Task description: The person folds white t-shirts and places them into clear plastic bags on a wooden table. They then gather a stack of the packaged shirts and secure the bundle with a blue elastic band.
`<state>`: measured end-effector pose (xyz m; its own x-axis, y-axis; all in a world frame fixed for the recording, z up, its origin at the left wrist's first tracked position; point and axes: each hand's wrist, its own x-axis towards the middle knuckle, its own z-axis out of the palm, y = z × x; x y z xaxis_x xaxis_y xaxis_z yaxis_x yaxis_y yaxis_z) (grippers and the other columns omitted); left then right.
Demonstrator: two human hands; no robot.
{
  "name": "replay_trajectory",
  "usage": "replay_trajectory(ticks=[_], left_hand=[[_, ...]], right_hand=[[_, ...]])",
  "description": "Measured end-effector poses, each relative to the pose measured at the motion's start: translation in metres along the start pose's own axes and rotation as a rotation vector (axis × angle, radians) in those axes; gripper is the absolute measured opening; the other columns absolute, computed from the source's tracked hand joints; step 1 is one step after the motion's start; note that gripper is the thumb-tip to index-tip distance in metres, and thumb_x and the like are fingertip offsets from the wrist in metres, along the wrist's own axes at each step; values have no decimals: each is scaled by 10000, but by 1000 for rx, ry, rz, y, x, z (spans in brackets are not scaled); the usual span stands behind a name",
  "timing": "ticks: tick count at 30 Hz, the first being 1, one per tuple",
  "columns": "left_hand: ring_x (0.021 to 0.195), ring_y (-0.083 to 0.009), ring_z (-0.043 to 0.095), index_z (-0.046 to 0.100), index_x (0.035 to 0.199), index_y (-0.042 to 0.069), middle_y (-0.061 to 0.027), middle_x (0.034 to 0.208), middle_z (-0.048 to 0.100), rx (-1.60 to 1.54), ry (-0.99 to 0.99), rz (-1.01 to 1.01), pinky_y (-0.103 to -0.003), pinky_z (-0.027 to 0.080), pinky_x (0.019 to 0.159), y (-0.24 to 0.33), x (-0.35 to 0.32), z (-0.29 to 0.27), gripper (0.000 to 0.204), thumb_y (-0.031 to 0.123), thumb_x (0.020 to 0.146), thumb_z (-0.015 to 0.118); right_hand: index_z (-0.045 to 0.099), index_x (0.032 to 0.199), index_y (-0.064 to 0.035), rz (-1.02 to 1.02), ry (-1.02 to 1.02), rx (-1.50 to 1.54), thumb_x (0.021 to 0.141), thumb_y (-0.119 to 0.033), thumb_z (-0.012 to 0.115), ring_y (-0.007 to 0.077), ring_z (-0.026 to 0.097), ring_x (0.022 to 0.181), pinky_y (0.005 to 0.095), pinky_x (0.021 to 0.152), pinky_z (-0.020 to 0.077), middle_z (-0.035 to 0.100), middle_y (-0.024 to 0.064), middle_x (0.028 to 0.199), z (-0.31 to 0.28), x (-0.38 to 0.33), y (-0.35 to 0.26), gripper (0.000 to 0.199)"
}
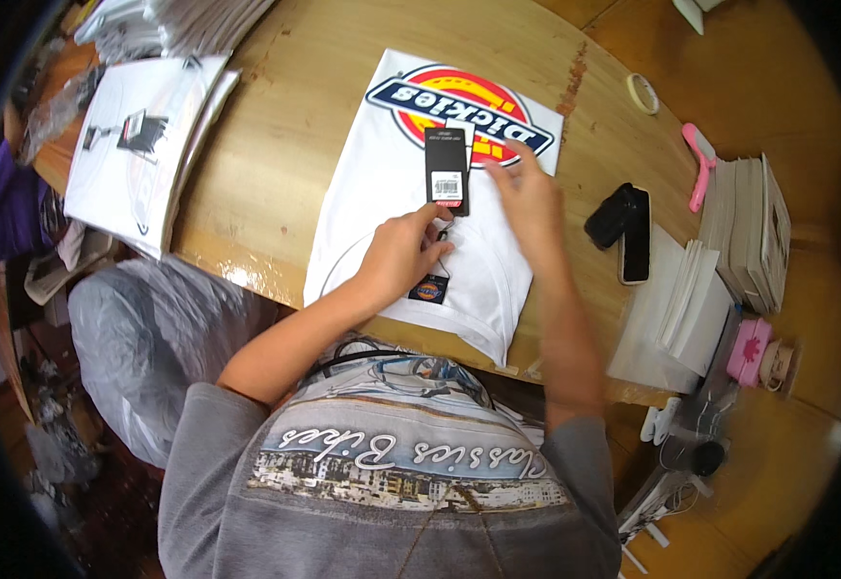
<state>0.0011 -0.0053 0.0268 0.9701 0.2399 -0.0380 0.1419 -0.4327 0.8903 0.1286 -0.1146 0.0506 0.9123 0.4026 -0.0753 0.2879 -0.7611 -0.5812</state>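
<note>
1. A folded white cotton T-shirt with a large red, yellow and navy printed emblem [411,193] lies flat on the round wooden worktable [285,145], its collar end toward the person.
2. The left hand [403,259] is pinched at the neck of the shirt, fingers closed around the lower end of a black rectangular card hang tag with a white barcode sticker [447,169], which lies on the shirt just below the emblem.
3. The right hand [529,198] rests on the shirt beside the tag, fingers spread and flat, gripping nothing.
4. As I judge it, the shirt is already folded and the tag is at the collar; whether it is fastened yet I cannot tell.
5. To the left sits a stack of bagged white shirts [140,135]. To the right lie a black smartphone [635,236], a pile of white card sheets [686,299], a roll of tape [643,93] and a pink handheld tool [700,164].
</note>
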Motion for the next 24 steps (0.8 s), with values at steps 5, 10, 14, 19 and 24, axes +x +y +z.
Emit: replay_trajectory(ticks=[5, 10, 14, 19, 24], left_hand=[[634, -226, 550, 508, 909, 55, -92, 774, 534, 436, 114, 117, -303, 437, 540, 15, -16, -14, 272, 108, 665, 617], [733, -288, 483, 502, 831, 30, -131, 772, 480, 447, 305, 75, -351, 398, 643, -17, -27, -45, 210, 64, 644, 592], [620, -251, 519, 528, 783, 8, -123, 674, 526, 381, 425, -91, -310, 412, 571, -30, -18, -65, 194, 81, 636, 630], [519, -166, 536, 565, 723, -13, -91, 583, 562, 207, 312, -353, -270, 419, 496, -41, -19, -83, 228, 125, 595, 694], [539, -133, 540, 574, 711, -19, -85, 605, 578, 195, 231, -364, -248, 423, 505, -45, -15, -86, 212, 109, 597, 699]], right_hand=[[203, 1256, -94, -5, -60, -337, 547, -286, 723, 295, 545, 826, 366, 658, 452, 527, 186, 921, 33, 3, -47, 900], [193, 1248, -110, 43, -98, 497, 597, -38, 680, 209, 567, 673, 284, 584, 457, 551, 122, 691, 42, 27, -4, 816], [311, 1179, -61, -31, 270, 471, 636, -24, 640, 236, 558, 734, 316, 643, 442, 562, 139, 814, 23, 32, 24, 637], [411, 1122, -50, 153, 266, -41, 623, -65, 653, 238, 542, 757, 319, 669, 432, 557, 105, 851, -23, -35, 53, 555], [402, 1133, -78, 324, 77, 501, 638, 28, 616, 130, 517, 635, 226, 595, 428, 553, 74, 756, -14, -78, 82, 549]])
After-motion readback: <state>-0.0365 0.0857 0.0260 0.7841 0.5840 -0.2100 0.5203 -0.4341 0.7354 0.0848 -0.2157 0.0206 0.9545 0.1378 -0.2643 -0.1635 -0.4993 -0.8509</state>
